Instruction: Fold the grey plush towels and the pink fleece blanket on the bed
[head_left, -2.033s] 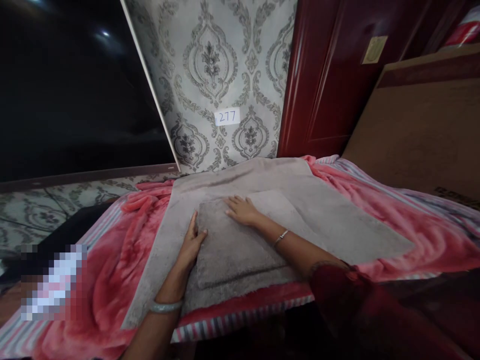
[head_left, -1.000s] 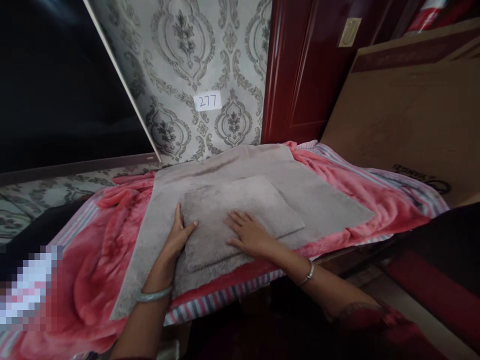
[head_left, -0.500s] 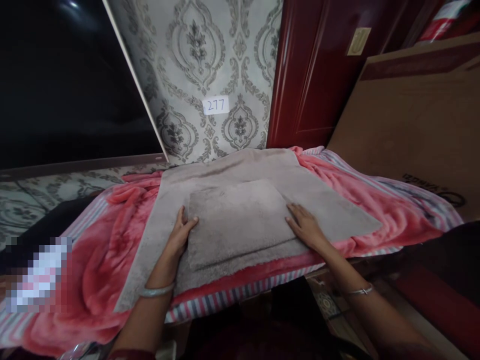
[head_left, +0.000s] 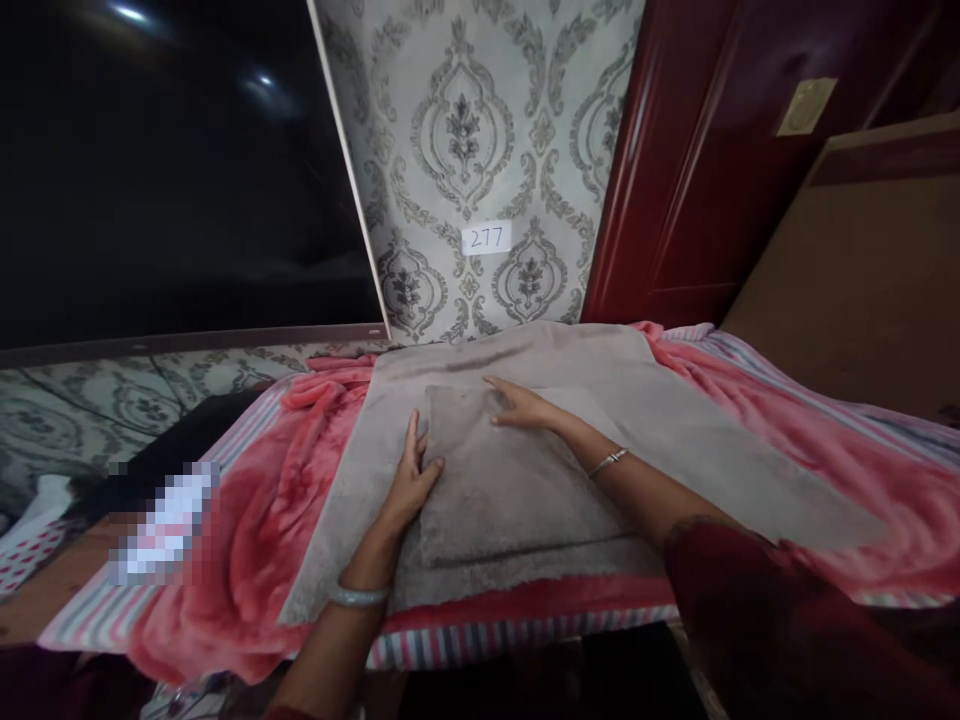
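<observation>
A folded piece of grey plush cloth lies flat in the middle of a larger grey cloth. At its left edge rests my left hand, thumb and fingers apart, the thumb by the fold's side. My right hand reaches across to the folded cloth's upper left part, fingers spread on or just over its surface. Neither hand grips anything that I can see. Under the grey cloth is a pink plush blanket, bunched up on the left and right.
A striped sheet hangs at the front edge under the blanket. A large dark screen stands at the back left. Patterned wallpaper bears a paper marked 277. To the right are a dark red door and a cardboard box.
My right hand has moved left from the folded cloth's right edge to its upper left part. My left hand stays by the left edge. The view has shifted left.
</observation>
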